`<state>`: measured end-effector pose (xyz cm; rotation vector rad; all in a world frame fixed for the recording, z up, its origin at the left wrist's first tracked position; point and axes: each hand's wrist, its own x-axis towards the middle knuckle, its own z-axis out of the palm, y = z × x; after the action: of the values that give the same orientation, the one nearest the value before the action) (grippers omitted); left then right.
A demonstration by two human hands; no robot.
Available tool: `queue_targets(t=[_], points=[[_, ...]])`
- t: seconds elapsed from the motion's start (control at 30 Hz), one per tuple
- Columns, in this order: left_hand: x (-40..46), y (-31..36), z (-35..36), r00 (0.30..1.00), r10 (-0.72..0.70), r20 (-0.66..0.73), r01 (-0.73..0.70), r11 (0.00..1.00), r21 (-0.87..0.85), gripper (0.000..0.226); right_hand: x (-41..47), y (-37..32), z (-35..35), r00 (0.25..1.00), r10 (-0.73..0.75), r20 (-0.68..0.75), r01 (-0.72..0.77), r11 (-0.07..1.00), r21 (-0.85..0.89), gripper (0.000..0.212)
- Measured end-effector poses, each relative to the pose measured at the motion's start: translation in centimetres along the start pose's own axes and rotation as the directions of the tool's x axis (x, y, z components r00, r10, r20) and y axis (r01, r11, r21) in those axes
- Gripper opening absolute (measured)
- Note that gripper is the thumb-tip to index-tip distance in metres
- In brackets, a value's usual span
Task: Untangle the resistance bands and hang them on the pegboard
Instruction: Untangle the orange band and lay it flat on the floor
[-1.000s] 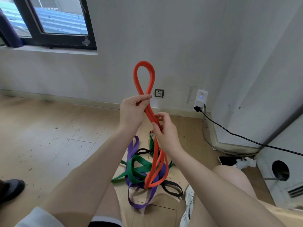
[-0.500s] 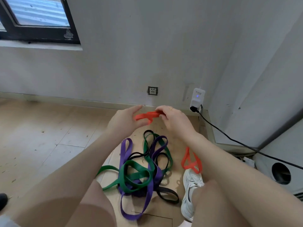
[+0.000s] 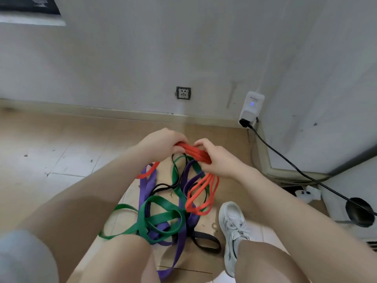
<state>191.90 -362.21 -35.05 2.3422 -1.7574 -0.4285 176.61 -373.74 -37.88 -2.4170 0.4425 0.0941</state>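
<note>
Four flat rubbery loop bands show, one of each colour. Both hands hold the orange band (image 3: 193, 153) above the floor: the left hand (image 3: 161, 145) curls its fingers round one end, the right hand (image 3: 216, 160) pinches the gathered strands, with several thin loops hanging below it. On the pale tiled floor (image 3: 61, 160) beneath lie the green band (image 3: 163, 203), purple band (image 3: 148, 186) and black band (image 3: 206, 241), tangled; which crosses over which is hard to tell. One white sneaker (image 3: 232, 223) stands just right.
</note>
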Motion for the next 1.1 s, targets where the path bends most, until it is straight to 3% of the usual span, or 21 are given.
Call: queue_targets(t=[0.07, 0.13, 0.2, 0.3, 0.43, 0.6, 0.7, 0.83, 0.9, 0.97, 1.1], points=[[1.8, -2.3, 2.9, 0.998, 0.007, 0.064, -0.009, 0.999, 0.033, 0.026, 2.0, 2.2, 1.4, 0.996, 0.071, 0.054, -0.073, 0.996, 0.051, 0.041], [4.1, -4.7, 6.2, 0.994, 0.028, 0.101, -0.034, 0.998, 0.051, 0.033, 4.5, 4.6, 2.7, 0.99, 0.127, 0.063, -0.127, 0.992, -0.006, 0.033], [6.9, -7.2, 9.0, 0.996, 0.032, 0.087, -0.04, 0.994, 0.103, 0.038, 7.6, 6.9, 3.3, 0.99, 0.14, 0.013, -0.134, 0.97, -0.204, 0.028], [12.3, -11.8, 12.0, 0.998, 0.043, 0.038, -0.052, 0.962, 0.269, 0.04, 13.9, 9.9, 3.2, 0.997, 0.024, -0.072, -0.06, 0.831, -0.554, 0.033], [19.1, -18.6, 15.2, 0.994, -0.006, 0.111, -0.039, 0.915, 0.402, 0.044, 23.4, 13.7, 6.4, 1.0, 0.02, -0.011, -0.022, 0.686, -0.727, 0.053], [23.1, -26.4, 21.0, 0.968, -0.145, 0.207, 0.023, 0.866, 0.499, 0.042, 32.1, 17.9, 14.4, 0.985, 0.126, 0.115, -0.013, 0.727, -0.686, 0.067], [23.2, -30.6, 23.1, 0.946, -0.251, 0.204, 0.124, 0.864, 0.489, 0.041, 36.0, 18.9, 18.1, 0.992, 0.114, 0.06, -0.057, 0.808, -0.587, 0.068], [22.6, -34.0, 25.3, 0.928, -0.359, 0.103, 0.295, 0.873, 0.389, 0.036, 38.4, 19.9, 21.1, 0.994, 0.109, 0.015, -0.089, 0.875, -0.475, 0.048], [22.2, -34.5, 26.7, 0.941, -0.338, 0.0, 0.312, 0.867, 0.39, 0.03, 38.4, 20.7, 21.7, 0.991, 0.13, 0.02, -0.108, 0.891, -0.441, 0.043], [21.8, -34.6, 27.8, 0.93, -0.363, -0.058, 0.356, 0.85, 0.389, 0.029, 37.9, 21.4, 21.6, 0.992, 0.129, 0.013, -0.114, 0.909, -0.4, 0.043], [21.5, -33.5, 29.0, 0.851, -0.517, -0.091, 0.521, 0.811, 0.267, 0.049, 35.6, 22.5, 19.8, 0.992, 0.121, 0.017, -0.109, 0.94, -0.323, 0.055]])
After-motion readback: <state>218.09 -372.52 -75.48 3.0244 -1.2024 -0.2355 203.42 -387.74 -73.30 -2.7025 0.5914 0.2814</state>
